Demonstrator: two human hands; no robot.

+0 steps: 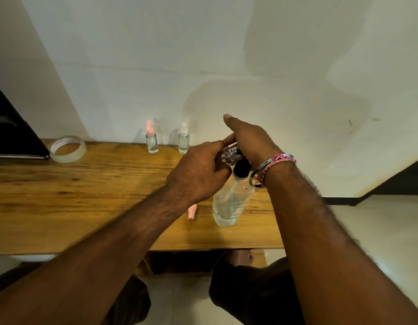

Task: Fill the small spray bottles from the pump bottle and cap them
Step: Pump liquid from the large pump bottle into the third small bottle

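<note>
Left hand [201, 170] grips a small spray bottle [229, 156] at the pump bottle [229, 205] spout, right hand [248, 139] pressing the pump to fill it; capped bottles [152, 140] parked at eleven o'clock on the table [86, 195]

Both hands meet over the pump bottle [229, 205] standing on the wooden counter [86, 195]. The left hand [198, 174] holds a small clear bottle [229, 154] at the black pump head [241, 166], which the right hand [248, 139] covers. A pink cap [192, 211] lies beside the pump bottle. Two capped spray bottles [152, 142] and a tape roll [67, 148] sit near the wall.
</note>
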